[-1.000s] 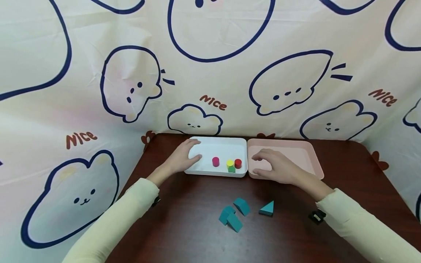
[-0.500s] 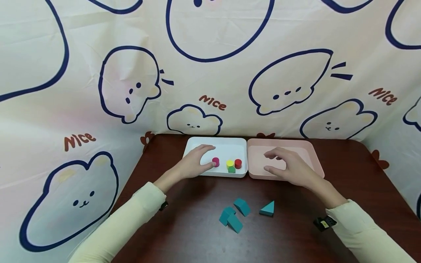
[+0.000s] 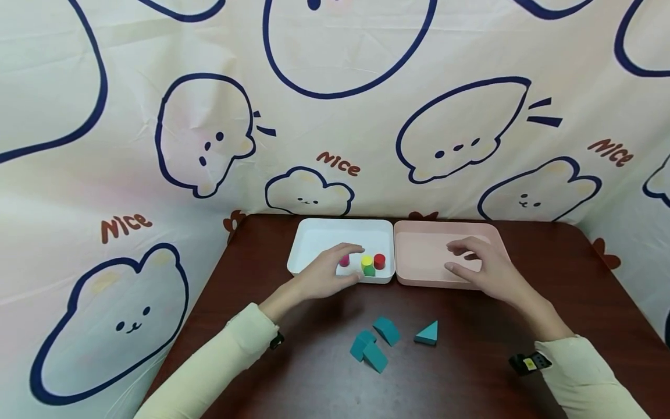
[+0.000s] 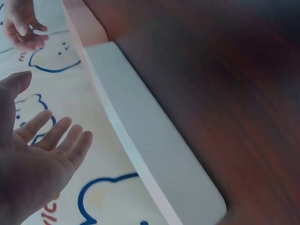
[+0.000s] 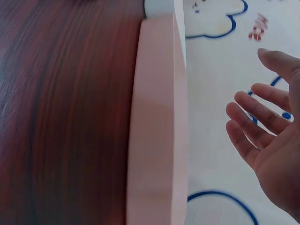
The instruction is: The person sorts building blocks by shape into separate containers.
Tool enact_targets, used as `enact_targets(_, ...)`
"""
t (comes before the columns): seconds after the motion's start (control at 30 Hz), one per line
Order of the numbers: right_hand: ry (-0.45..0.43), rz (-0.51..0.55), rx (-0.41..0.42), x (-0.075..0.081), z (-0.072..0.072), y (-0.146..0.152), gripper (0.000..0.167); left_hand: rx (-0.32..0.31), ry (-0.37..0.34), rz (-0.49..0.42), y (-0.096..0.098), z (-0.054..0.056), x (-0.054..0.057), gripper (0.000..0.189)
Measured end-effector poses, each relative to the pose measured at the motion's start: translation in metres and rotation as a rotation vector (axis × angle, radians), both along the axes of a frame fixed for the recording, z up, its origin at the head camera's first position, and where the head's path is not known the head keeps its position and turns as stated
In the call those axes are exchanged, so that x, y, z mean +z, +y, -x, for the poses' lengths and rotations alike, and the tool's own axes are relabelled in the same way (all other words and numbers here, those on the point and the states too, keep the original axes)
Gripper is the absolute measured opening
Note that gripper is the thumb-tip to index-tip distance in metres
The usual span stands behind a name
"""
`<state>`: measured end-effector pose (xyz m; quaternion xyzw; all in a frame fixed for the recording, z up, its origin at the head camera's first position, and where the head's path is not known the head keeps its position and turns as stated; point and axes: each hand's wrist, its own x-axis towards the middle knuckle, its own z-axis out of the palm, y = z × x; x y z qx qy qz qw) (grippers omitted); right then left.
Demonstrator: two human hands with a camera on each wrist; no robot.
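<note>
My left hand hovers over the front of the white tray, thumb and fingers spread apart and holding nothing. Close to its fingertips inside that tray are a magenta cylinder, partly covered by the hand, a yellow cylinder, a green block and a red cylinder. Above the right part of the pink tray, my right hand has loosely bent fingers with nothing between them. Both wrist views show the palms, left hand and right hand, beside the trays' outer walls.
On the dark wooden table, several teal blocks lie in front of the trays: an arched one, two touching ones, including a slanted block, and a triangular one. A patterned cloth hangs behind the table.
Both hands have moved right and slightly nearer: the left from the white tray's left end toward the cylinders, the right across the pink tray. The blocks and trays stay put.
</note>
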<state>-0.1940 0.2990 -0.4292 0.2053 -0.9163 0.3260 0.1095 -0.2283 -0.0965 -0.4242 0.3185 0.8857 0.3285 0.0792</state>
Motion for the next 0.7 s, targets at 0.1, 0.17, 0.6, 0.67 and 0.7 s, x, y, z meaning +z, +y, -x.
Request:
enact_targets(0.1,-0.033,0.009,-0.073,0.0,-0.001,0.013,0.045,-0.034,-0.017,-0.01,0.008,-0.004,-0.001,0.063)
enact_targets(0.17,-0.06,0.014,-0.126,0.0,-0.002,0.023,0.048,-0.06,-0.02,-0.003,0.013,-0.007,-0.001,0.064)
enact_targets(0.6,-0.141,0.051,-0.309,-0.01,0.012,0.08,0.055,-0.253,-0.035,0.075,0.035,-0.032,-0.016,0.053)
enact_targets(0.67,-0.13,0.056,-0.331,-0.014,0.013,0.087,0.053,-0.263,-0.045,0.096,0.037,-0.035,-0.019,0.049)
enact_targets(0.7,-0.127,0.059,-0.343,-0.017,0.014,0.091,0.052,-0.268,-0.051,0.101,0.038,-0.036,-0.02,0.049)
